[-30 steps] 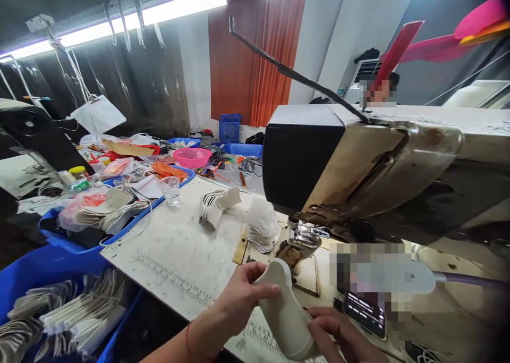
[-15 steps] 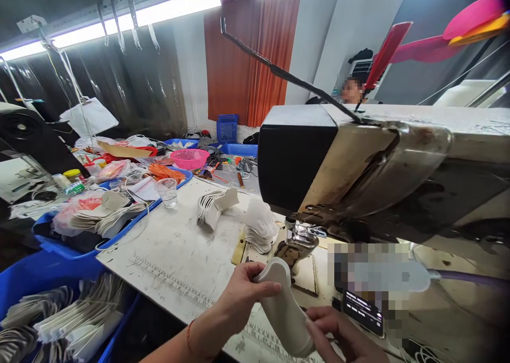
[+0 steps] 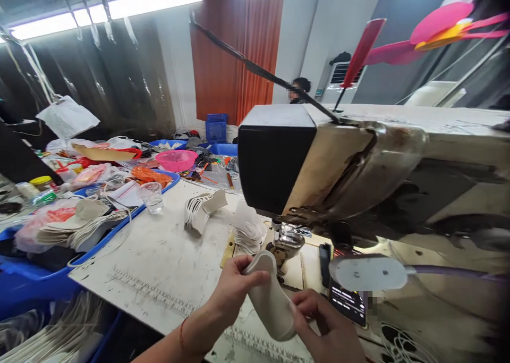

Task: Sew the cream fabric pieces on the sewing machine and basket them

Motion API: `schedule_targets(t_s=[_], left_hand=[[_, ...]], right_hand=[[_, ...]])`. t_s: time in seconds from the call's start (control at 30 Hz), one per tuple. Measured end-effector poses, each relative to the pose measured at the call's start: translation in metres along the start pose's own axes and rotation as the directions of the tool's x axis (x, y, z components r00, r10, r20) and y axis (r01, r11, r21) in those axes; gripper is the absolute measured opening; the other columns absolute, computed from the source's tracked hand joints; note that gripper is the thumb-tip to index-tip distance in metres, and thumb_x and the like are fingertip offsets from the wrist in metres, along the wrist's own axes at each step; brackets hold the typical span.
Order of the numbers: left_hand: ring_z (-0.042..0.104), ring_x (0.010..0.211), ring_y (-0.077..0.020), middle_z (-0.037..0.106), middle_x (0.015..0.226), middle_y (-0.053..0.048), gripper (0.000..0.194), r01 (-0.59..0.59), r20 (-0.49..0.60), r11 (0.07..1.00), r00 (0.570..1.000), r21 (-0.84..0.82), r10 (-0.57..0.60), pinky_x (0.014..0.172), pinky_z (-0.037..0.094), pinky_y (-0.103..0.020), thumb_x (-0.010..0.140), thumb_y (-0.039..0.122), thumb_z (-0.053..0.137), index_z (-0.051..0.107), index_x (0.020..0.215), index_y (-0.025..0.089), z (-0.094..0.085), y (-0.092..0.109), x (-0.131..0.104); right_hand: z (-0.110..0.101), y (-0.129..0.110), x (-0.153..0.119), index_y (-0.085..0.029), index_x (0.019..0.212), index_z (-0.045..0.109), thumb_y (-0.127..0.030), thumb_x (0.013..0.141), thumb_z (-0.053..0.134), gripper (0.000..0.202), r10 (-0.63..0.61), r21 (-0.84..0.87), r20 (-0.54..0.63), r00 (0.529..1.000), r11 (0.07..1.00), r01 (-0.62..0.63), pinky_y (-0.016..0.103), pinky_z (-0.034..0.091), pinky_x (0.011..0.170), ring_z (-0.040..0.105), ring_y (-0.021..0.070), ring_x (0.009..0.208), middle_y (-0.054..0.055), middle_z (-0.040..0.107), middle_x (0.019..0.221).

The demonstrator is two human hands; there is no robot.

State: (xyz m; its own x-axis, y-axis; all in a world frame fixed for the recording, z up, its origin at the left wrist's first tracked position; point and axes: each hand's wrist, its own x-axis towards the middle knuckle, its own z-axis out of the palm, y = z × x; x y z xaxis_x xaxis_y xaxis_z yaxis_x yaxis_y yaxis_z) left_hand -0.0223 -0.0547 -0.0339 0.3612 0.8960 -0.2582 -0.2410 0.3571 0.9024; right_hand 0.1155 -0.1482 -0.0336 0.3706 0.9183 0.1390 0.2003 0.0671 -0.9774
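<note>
On the far left of the desk [image 3: 159,256] sits the blue tray [image 3: 119,222] stacked with cut white pieces [image 3: 75,227], with a clear plastic cup [image 3: 152,197] just beside its near edge. Two more fanned stacks of pieces [image 3: 201,211] lie further along, between the tray and the machine; I keep these well apart from the work zone so nothing drags under the foot.

My left hand [image 3: 235,288] is closed around the upper end of the curved white shoe piece [image 3: 269,299], thumb on top and fingers curled beneath. The piece is held clear of the desk, its top end just in front of the presser foot [image 3: 287,243] of the sewing machine [image 3: 358,166].

My right hand [image 3: 326,326] pinches the lower end of the same piece, fingers partly closed over its edge. I judge the step in hand to be presenting the piece to the needle.

To do this well:
1. I keep both grips light, so the curve is not creased.
2. I steer with the left hand and support weight with the right.
3. I square the leading edge to the foot before lowering it.
4. I keep fingertips beside the foot, never in front of the needle.

The small lamp head [image 3: 368,272] and the phone [image 3: 346,302] beneath it lie to the right, near my right hand; I keep the piece from snagging on them.
</note>
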Motion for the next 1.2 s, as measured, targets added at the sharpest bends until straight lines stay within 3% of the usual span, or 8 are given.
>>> schedule_targets(t_s=[0.1,0.27,0.37,0.47,0.57,0.87,1.2], left_hand=[[0.045,0.055,-0.0097,0.055,0.062,0.000,0.031,0.045,-0.025,0.997,0.999,0.060,-0.044,0.052,0.032,-0.022,0.054,0.032,0.077,0.062,0.072,0.012,0.002,0.009,0.010],[0.047,0.057,-0.0096,0.057,0.065,0.000,0.029,0.070,-0.003,0.995,0.998,0.076,-0.070,0.051,0.032,-0.021,0.055,0.029,0.073,0.062,0.076,0.013,0.009,0.027,0.031],[0.046,0.053,-0.0097,0.056,0.062,0.000,0.024,0.106,0.053,0.988,0.992,0.113,-0.113,0.049,0.029,-0.021,0.055,0.027,0.068,0.060,0.073,0.013,0.018,0.039,0.044],[0.044,0.051,-0.0088,0.052,0.058,0.002,0.016,0.049,0.138,0.992,0.988,0.117,-0.065,0.048,0.029,-0.021,0.055,0.024,0.065,0.057,0.064,0.014,0.026,0.048,0.057],[0.045,0.051,-0.0095,0.053,0.057,0.001,0.014,0.036,0.150,0.989,0.987,0.145,-0.058,0.049,0.030,-0.022,0.055,0.024,0.065,0.060,0.062,0.013,0.029,0.052,0.066],[0.052,0.057,-0.0126,0.062,0.065,-0.003,0.019,0.046,0.110,0.985,0.992,0.165,-0.065,0.052,0.036,-0.022,0.055,0.022,0.065,0.068,0.071,0.012,0.032,0.054,0.064],[0.053,0.058,-0.0128,0.063,0.068,-0.002,0.041,0.063,0.125,0.988,0.989,0.141,-0.081,0.053,0.039,-0.022,0.053,0.023,0.073,0.070,0.094,0.016,0.035,0.062,0.063]], right_hand=[[0.008,-0.005,0.011,-0.020,0.075,0.048,-0.041,0.075,0.064,0.026,0.034,0.066,-0.083,0.996,0.997,-0.028,0.022,0.038,0.064,0.050,0.0140,0.068,-0.002,0.056,0.075],[0.013,-0.005,0.033,-0.022,0.094,0.044,-0.044,0.073,0.066,0.037,0.100,0.182,-0.111,0.989,0.980,-0.079,0.021,0.039,0.064,0.052,0.0142,0.069,-0.004,0.057,0.075],[0.010,0.004,0.048,-0.024,0.098,0.041,-0.046,0.072,0.071,0.045,0.131,0.256,-0.150,0.980,0.962,-0.090,0.021,0.041,0.067,0.054,0.0153,0.074,-0.005,0.058,0.079],[0.007,0.012,0.062,-0.024,0.094,0.043,-0.045,0.068,0.076,0.047,0.124,0.301,-0.191,0.974,0.952,-0.062,0.025,0.044,0.070,0.055,0.0178,0.075,-0.003,0.059,0.081],[0.008,0.015,0.070,-0.024,0.090,0.045,-0.045,0.066,0.077,0.045,0.105,0.328,-0.223,0.969,0.944,-0.027,0.025,0.044,0.066,0.055,0.0176,0.070,-0.002,0.059,0.080],[0.015,0.006,0.066,-0.023,0.084,0.044,-0.041,0.065,0.077,0.042,0.085,0.342,-0.267,0.960,0.940,0.012,0.023,0.042,0.054,0.055,0.0161,0.059,-0.004,0.059,0.070],[0.024,-0.009,0.064,-0.021,0.084,0.043,-0.037,0.063,0.076,0.043,0.046,0.355,-0.324,0.945,0.932,0.077,0.017,0.042,0.053,0.053,0.0107,0.057,-0.004,0.059,0.069]])
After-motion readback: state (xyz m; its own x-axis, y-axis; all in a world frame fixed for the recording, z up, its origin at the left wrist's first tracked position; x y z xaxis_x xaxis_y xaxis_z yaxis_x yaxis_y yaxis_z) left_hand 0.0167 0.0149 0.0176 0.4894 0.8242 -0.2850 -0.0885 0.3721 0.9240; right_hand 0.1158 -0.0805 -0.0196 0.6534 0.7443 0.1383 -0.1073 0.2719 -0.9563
